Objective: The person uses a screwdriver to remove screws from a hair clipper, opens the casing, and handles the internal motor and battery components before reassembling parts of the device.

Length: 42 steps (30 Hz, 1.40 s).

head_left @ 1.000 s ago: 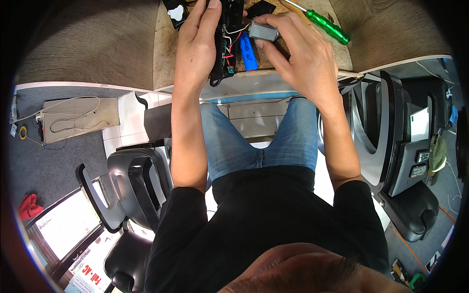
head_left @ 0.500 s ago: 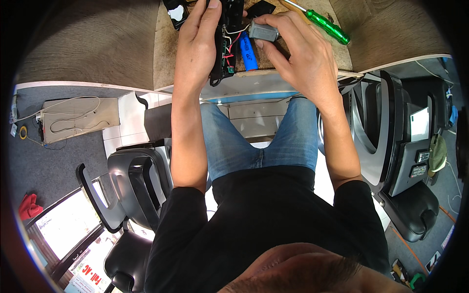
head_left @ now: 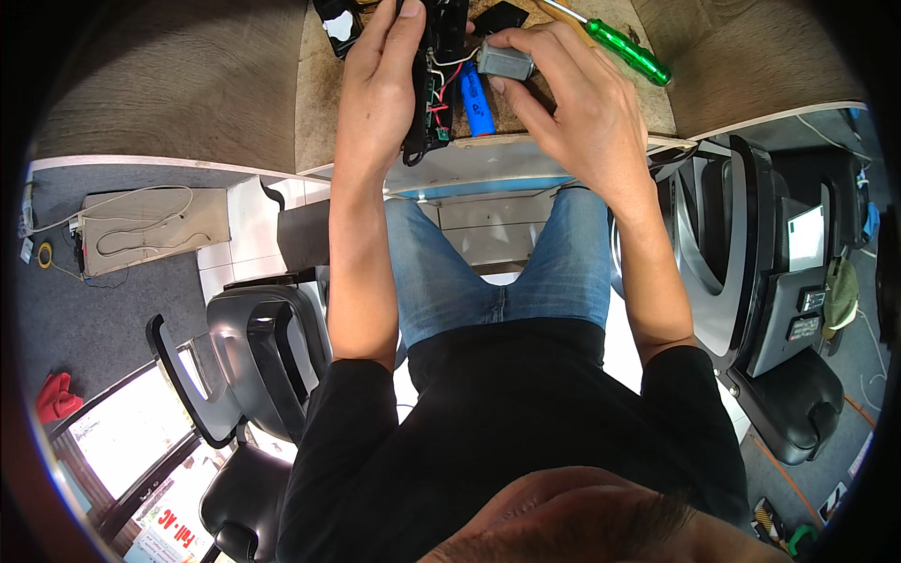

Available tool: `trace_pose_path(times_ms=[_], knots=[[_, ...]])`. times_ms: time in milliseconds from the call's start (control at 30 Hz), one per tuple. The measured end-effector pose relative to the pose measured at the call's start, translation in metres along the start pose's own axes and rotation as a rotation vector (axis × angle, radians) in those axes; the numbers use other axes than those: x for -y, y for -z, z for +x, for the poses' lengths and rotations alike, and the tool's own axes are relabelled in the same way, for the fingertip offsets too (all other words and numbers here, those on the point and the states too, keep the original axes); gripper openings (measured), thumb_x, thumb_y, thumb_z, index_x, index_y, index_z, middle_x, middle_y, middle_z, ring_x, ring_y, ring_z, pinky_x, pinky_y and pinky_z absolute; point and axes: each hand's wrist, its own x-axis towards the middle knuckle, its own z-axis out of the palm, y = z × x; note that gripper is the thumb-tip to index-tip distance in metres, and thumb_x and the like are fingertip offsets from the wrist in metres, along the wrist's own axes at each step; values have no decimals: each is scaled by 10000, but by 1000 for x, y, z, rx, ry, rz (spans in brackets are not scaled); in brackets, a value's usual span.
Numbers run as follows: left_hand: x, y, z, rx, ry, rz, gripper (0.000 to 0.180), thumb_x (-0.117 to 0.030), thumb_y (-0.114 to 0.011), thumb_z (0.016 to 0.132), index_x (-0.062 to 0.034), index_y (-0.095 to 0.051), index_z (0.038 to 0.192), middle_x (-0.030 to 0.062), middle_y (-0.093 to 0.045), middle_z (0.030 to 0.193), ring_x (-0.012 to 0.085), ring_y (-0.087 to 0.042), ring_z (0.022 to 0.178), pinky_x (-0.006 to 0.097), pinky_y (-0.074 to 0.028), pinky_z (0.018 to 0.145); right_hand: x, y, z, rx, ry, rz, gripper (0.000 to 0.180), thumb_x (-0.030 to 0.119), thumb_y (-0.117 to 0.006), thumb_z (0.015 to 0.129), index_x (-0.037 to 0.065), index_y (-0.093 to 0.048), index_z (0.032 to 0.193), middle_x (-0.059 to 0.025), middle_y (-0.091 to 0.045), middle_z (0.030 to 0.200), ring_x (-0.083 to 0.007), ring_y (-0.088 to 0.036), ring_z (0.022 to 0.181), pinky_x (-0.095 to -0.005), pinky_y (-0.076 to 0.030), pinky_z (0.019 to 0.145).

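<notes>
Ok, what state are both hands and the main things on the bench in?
Left hand: closed on the black casing, partly out of frame
Right hand: pinching the grey block-shaped component
Black casing: open, circuit board exposed
Grey block-shaped component: held
Blue cylindrical battery cell: lying beside the casing, not held
Green-handled screwdriver: lying down, not held

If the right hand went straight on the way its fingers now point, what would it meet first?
Probably the thin wires between the grey block in the right hand and the open black casing, then the casing itself; depth is hard to judge.
</notes>
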Motion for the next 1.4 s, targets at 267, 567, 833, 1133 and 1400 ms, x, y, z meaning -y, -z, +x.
trace_pose_path(times_ms=[267,567,833,1133,1400], knots=[[-1,-1,-1,0,0,8,448,-349,-418,1192,-4,-670,1329,144,-790,1157,161,-774,1012,293,-626,896,0,0,0,-6,-4,-2,359,155,-854,837,143,-747,1179,-46,-708,1030,-318,-726,927,-432,-571,809],[-1,-1,-1,-4,0,26,494,-382,-393,1199,0,-679,1323,143,-791,1159,165,-773,1013,301,-628,900,1,1,1,-9,2,0,358,151,-854,833,134,-742,1172,-52,-707,1024,-323,-723,928,-434,-567,805],[0,-1,-1,-15,4,38,535,-412,-371,1206,4,-688,1318,142,-792,1160,169,-773,1013,309,-630,904,-1,0,-1,-16,10,-2,349,162,-854,843,128,-738,1170,-57,-714,1009,-327,-723,911,-433,-560,794],[-3,-3,0,-24,9,92,620,-451,-309,1213,11,-714,1301,140,-798,1162,170,-768,1003,316,-628,885,-2,0,-2,28,28,-37,333,220,-832,882,121,-741,1186,-73,-725,967,-316,-727,913,-428,-559,801],[0,-3,2,-17,-1,86,623,-447,-301,1217,11,-715,1297,138,-805,1172,150,-751,909,296,-619,807,0,3,-3,65,-10,-23,330,242,-818,902,122,-730,1196,-73,-722,960,-301,-721,933,-427,-559,826]])
